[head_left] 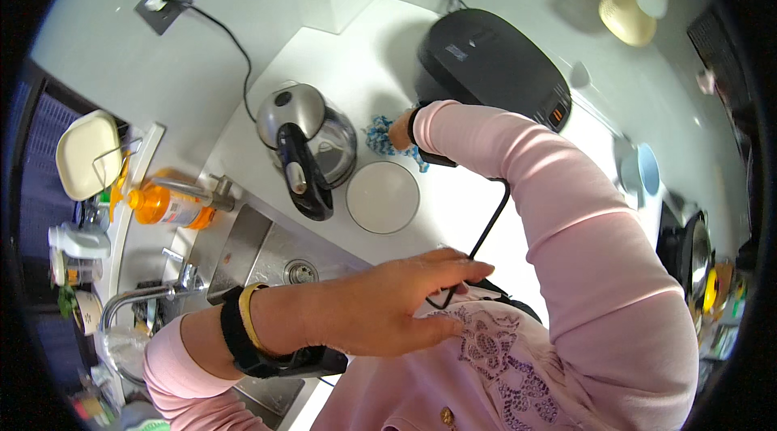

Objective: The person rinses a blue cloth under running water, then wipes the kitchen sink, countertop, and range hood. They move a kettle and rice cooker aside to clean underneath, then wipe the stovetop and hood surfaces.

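My right hand point(400, 130) presses on a blue and white patterned cloth point(380, 135) lying on the white countertop point(340, 61), between an electric kettle point(309, 139) and a black rice cooker point(495, 64). The pink sleeve and a black wrist strap hide part of that hand. Just below the cloth, a round white dish or lid point(383, 197) lies beside the kettle. My left hand point(400, 300) hovers before my body with its fingers apart; a black cable point(491, 221) passes behind its fingertips. It wears a gold bangle and a black strap.
On the left are a steel sink point(279, 255), a curved faucet point(136, 294) and an orange soap bottle point(167, 206). The kettle's cord point(234, 33) runs up to a wall socket. A light blue bowl point(646, 170) and a pan point(698, 255) stand on the right.
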